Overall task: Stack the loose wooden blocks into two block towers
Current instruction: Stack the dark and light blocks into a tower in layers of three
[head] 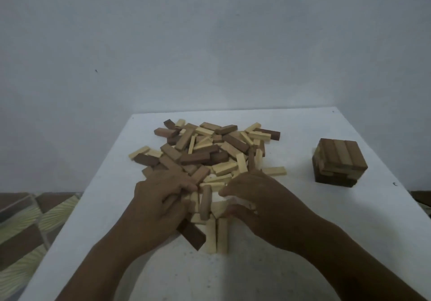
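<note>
A heap of loose wooden blocks (210, 148), pale and dark brown, lies in the middle of the white table (303, 219). A short tower of dark blocks (339, 161) stands at the right. Near the front of the heap, my left hand (161, 205) and my right hand (258, 198) curl around a small cluster of blocks from both sides. Two pale blocks (217, 235) lie side by side below the hands, and a dark block (192, 233) sticks out from under my left hand. Which exact blocks each hand holds is partly hidden.
A plain grey wall rises behind the table. Patterned floor tiles (25, 226) show past the table's left edge. Bare table surface lies between the heap and the dark tower, and in front of my forearms.
</note>
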`<state>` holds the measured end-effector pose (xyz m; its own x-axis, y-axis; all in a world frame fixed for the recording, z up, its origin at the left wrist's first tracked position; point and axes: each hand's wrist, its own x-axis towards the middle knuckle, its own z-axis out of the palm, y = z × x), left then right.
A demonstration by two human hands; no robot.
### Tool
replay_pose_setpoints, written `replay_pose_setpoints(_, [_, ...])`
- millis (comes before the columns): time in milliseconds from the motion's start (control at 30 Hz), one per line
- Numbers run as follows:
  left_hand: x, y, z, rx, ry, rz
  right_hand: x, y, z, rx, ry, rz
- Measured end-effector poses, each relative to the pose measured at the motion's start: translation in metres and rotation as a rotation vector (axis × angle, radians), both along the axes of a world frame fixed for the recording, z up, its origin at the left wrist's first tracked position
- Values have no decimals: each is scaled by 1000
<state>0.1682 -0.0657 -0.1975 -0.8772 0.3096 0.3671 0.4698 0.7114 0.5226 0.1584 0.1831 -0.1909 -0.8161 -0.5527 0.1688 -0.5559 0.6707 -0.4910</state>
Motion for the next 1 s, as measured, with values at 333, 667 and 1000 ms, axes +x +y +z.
replay_pose_setpoints(333, [13, -20, -9, 36, -123, -86, 0, -52, -16, 246, 152, 90])
replay_pose_setpoints(667, [15, -26, -25, -138, -97, -97, -18, -51, -1, -226, 83, -91])
replay_pose_setpoints(1000, [11, -29, -32, 264, -46, 149, -44, -73, -3, 139, 138, -19])
